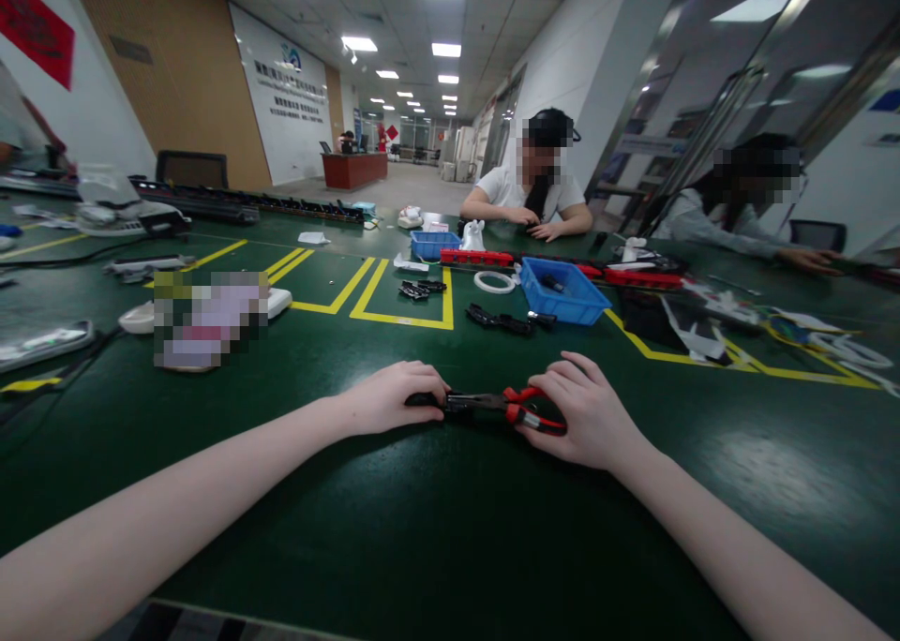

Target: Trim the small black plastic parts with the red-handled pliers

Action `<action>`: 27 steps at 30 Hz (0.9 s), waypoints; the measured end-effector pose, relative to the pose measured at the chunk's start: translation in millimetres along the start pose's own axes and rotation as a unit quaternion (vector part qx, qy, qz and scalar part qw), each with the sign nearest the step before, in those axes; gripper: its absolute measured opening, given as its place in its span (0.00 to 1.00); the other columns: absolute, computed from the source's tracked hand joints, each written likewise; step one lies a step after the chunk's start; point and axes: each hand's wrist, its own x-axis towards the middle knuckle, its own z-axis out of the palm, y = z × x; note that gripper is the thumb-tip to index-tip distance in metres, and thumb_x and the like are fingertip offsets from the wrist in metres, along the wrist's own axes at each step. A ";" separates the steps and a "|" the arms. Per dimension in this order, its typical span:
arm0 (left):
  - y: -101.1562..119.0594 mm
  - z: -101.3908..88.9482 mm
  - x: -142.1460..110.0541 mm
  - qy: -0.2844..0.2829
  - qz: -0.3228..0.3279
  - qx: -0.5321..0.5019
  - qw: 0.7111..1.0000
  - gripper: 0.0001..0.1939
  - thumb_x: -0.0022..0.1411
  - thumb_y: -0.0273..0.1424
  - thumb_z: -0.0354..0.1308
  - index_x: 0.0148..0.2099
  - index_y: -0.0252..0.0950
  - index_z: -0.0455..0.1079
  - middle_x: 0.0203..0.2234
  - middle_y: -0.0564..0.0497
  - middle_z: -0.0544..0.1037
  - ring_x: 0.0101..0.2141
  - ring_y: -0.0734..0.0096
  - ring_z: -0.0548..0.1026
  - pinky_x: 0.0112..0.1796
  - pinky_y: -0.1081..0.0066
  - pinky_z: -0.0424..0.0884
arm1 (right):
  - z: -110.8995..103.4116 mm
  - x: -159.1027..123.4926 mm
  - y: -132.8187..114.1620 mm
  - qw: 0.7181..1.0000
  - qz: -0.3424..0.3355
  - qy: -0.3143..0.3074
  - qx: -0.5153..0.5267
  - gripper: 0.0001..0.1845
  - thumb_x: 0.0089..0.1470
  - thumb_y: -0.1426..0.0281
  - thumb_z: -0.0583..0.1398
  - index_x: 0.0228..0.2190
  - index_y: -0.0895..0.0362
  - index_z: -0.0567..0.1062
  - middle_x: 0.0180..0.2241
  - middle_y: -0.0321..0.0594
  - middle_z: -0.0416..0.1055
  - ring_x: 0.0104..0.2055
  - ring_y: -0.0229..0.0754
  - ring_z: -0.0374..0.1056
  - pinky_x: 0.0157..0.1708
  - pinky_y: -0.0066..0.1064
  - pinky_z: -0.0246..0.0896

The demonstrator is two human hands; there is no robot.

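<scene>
On the green table (pixel 436 529) in front of me my two hands meet over a pair of pliers (pixel 492 404) with red and black handles. My right hand (pixel 587 416) is closed round the red handles at the right end. My left hand (pixel 390 397) is curled shut over a small black part (pixel 420 399) at the tip of the pliers' jaws; most of that part is hidden under my fingers. Both forearms rest low over the table.
A blue bin (pixel 566 290), a white tape ring (pixel 494 281) and black parts (pixel 501 320) lie beyond my hands. Red and black strips (pixel 478 258) and a smaller blue bin (pixel 430 244) sit farther back. Two people sit at the far right side. Yellow lines mark the table.
</scene>
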 end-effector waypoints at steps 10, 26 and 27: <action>-0.6 0.8 -0.6 0.004 0.004 0.002 1.000 0.05 0.66 0.31 0.61 0.44 0.36 0.72 0.48 0.47 0.76 0.49 0.62 0.74 0.50 0.61 0.69 | -2.4 -1.1 5.2 1.000 -0.014 0.005 -0.010 0.21 0.50 0.54 0.63 0.38 0.58 0.75 0.33 0.45 0.74 0.39 0.50 0.71 0.56 0.52 0.57; -2.3 2.1 -0.5 0.006 0.007 0.003 1.000 0.05 0.66 0.30 0.61 0.44 0.37 0.72 0.48 0.48 0.76 0.48 0.62 0.74 0.49 0.62 0.69 | 1.7 -1.7 5.1 1.000 -0.006 -0.005 0.010 0.21 0.49 0.55 0.64 0.38 0.59 0.75 0.33 0.45 0.74 0.39 0.49 0.71 0.57 0.52 0.57; -2.7 2.5 -0.5 0.008 0.008 0.004 1.000 0.05 0.66 0.30 0.61 0.44 0.37 0.72 0.48 0.48 0.77 0.48 0.62 0.74 0.48 0.62 0.69 | 2.2 -1.6 4.6 1.000 -0.004 -0.007 0.012 0.21 0.50 0.55 0.64 0.38 0.59 0.75 0.33 0.45 0.74 0.39 0.49 0.71 0.57 0.52 0.57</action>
